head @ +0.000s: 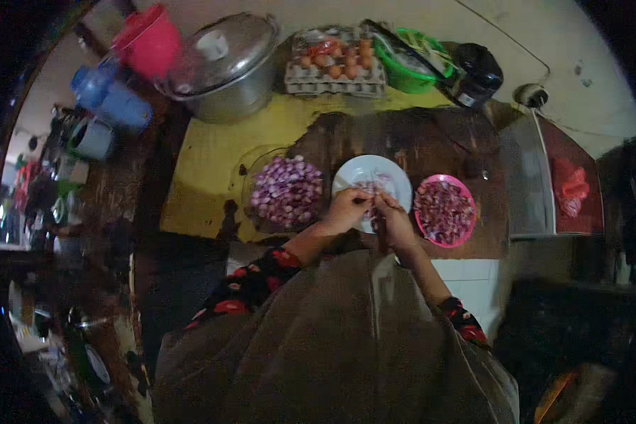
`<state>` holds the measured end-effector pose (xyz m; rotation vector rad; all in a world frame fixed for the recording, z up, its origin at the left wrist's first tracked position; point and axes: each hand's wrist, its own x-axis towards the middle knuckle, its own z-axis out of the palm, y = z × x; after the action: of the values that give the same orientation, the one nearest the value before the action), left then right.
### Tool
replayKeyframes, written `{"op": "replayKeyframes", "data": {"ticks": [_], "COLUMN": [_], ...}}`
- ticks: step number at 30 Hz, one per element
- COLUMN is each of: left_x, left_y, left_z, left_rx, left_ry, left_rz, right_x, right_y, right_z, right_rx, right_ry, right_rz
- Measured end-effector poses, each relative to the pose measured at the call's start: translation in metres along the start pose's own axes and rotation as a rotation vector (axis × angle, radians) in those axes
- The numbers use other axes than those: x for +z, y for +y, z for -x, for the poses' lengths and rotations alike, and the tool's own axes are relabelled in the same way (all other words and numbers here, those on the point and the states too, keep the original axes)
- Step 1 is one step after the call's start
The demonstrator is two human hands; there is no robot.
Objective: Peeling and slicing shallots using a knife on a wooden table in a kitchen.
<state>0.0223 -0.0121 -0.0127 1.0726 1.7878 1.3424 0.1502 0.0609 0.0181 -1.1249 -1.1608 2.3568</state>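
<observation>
Both of my hands meet over a white plate (347, 172) that holds small pale pink pieces. My left hand (348, 209) has its fingers pinched near the plate's middle; what lies between them is too small to tell. Close against it, my right hand (395, 218) has its fingers curled, and its grip is blurred. Left of the plate, peeled shallots (287, 191) fill a clear shallow container. To the right stands a pink bowl (473, 214) full of reddish-purple pieces (444, 211), seemingly chopped shallots.
Along the wall stand a large lidded metal pot (233, 90), an egg tray (334, 87) with several brown eggs, a green basket (411, 85) and a black jar (477, 74). A red plastic bag (572, 188) lies far right. Blue jugs (108, 95) and a pink container (151, 45) are upper left.
</observation>
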Motion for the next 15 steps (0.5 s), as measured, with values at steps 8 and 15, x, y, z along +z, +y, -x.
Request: {"op": "replayKeyframes", "data": {"ticks": [8,15], "left_x": [-0.013,-0.088], "left_y": [-0.038,0.000], "left_z": [0.006,0.008], "left_rx": [0.026,0.221], "left_ry": [-0.008,0.248], "left_rz": [-0.093,-0.436], "right_x": [0.005,-0.105], "right_y": [0.005,0.074], "right_z": [-0.023,-0.092], "right_rx": [-0.099,-0.725], "right_ry": [0.203,0.116], "right_rz": [0.484,1.071]}}
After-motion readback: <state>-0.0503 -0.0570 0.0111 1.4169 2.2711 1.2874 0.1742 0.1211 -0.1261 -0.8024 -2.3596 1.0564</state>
